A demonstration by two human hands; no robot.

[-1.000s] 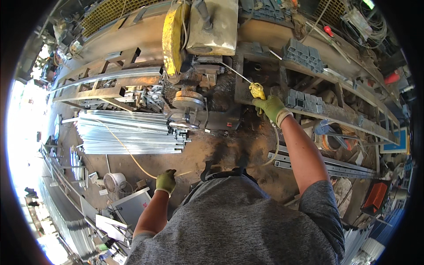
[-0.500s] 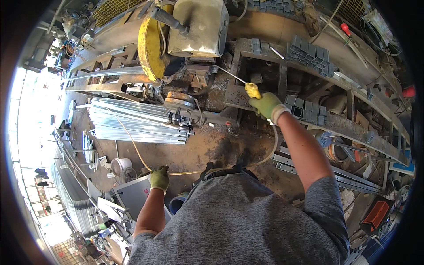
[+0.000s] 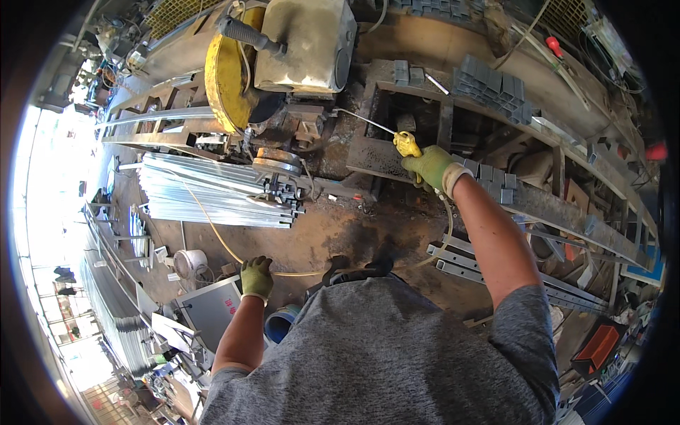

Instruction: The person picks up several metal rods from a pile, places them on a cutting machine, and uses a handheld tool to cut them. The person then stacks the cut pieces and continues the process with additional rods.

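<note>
My right hand (image 3: 431, 168), in a green work glove, grips a yellow air blow gun (image 3: 406, 144). Its thin metal nozzle points left, toward the vise area of a cut-off saw with a yellow blade guard (image 3: 225, 85) and a dusty box-shaped housing (image 3: 304, 49). A pale yellow air hose (image 3: 297, 274) hangs from the gun and runs across in front of my body. My gloved left hand (image 3: 256, 277) is low on the left, its fingers curled round the hose. Part of the hose is hidden by my body and the glove.
A bundle of shiny metal tubes (image 3: 212, 191) lies left of the saw. Short cut tube pieces (image 3: 489, 83) sit on the steel frame (image 3: 528, 202) to the right. A white bucket (image 3: 190, 263), a blue bucket (image 3: 281, 322) and a grey panel (image 3: 210, 312) stand at lower left.
The saw and bench have shifted slightly left in view. My right hand, still holding the blow gun, sits slightly farther right relative to the saw. My left hand keeps its place at the hose.
</note>
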